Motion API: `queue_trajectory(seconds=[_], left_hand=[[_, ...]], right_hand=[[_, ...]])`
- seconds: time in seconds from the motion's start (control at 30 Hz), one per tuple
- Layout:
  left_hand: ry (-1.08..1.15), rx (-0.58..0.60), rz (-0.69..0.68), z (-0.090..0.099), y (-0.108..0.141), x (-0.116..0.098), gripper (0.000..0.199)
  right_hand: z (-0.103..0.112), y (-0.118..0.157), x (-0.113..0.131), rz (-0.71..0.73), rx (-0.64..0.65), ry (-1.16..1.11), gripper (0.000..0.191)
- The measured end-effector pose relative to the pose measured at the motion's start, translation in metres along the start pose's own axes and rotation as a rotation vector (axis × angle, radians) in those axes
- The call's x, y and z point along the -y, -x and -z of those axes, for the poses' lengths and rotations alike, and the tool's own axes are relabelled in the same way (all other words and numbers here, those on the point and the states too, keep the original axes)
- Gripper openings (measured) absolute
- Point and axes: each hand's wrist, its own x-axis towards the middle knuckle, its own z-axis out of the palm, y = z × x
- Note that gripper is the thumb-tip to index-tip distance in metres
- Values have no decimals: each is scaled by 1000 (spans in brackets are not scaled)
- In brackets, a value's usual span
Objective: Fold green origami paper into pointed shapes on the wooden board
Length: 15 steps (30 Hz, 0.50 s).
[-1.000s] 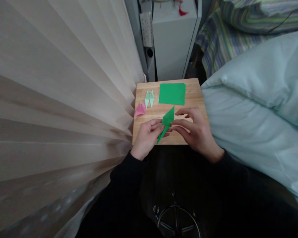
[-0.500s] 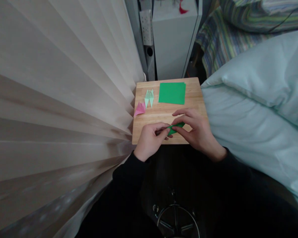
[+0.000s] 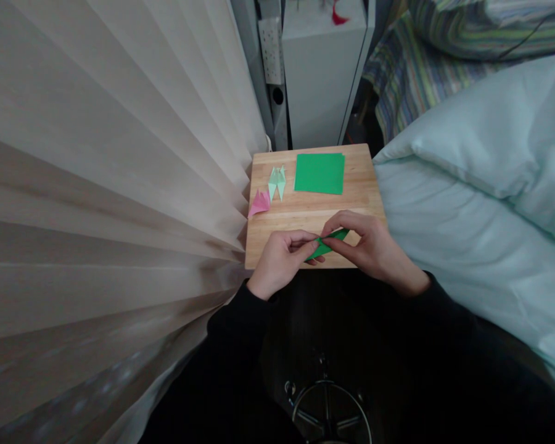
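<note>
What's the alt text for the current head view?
A person's left hand and right hand pinch a folded green paper over a wooden surface. On it lie green sheets, a pale green folded paper and a pink folded paper; a pleated curtain hangs at left.

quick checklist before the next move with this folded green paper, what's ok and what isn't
1. Left hand has a grip on the folded green paper: ok, pinched between thumb and fingers.
2. Right hand has a grip too: ok, thumb and finger pinch it.
3. Creases lined up: cannot tell, fingers cover much of the paper.
4. Pink folded piece and pale green folded piece apart from the hands: ok, both at the left side.
5. Green sheets squared up: not ok, an edge sticks out at the right.
</note>
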Motion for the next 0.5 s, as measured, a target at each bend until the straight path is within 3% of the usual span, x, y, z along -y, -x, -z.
queue_trajectory(seconds=[0.1,0.3,0.5], left_hand=[[-84,-23,-33,-2,0,1,13],[-287,-46,-76,-3,1,5,13],[-224,-76,25,-4,1,-1,10]], right_hand=[[0,0,-2,-32,45,11,4],[-2,0,-8,97,66,168,6],[-5,2,-2,247,70,341,8]])
